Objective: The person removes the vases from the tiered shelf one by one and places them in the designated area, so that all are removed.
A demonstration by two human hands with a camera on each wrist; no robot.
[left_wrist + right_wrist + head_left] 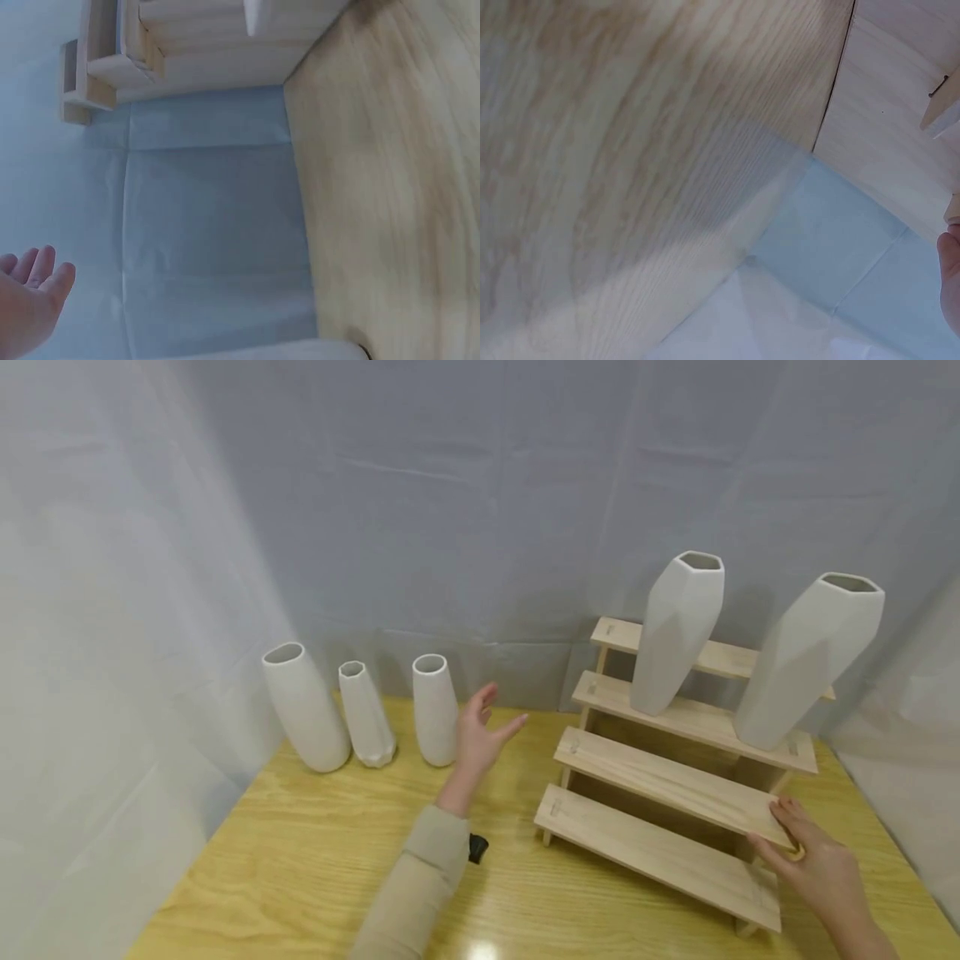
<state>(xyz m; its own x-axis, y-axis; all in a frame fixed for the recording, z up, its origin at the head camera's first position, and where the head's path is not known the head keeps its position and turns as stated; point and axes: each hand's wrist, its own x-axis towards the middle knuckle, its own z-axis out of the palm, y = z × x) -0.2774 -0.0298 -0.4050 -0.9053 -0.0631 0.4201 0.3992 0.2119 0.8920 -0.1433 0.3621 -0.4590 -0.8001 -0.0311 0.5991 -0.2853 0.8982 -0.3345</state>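
My left hand (480, 735) hovers over the table with thumb and fingers spread, holding nothing. Just left of it stands a smooth white vase (433, 714), its edge overlapped by the hand in the head view. My right hand (821, 864) grips the right end of a tiered wooden stand (652, 843) at the second step from the bottom, fingers on top and thumb at the front edge. Two tall faceted white vases, one on the left (678, 631) and one on the right (810, 660), stand upright on the second step from the top.
Further left on the table (300, 877) are a slim ribbed white vase (366, 718) and a larger rounded white vase (306, 714). A small black object (477, 848) shows beside the left sleeve. Pale grey cloth (450, 527) hangs behind and at both sides.
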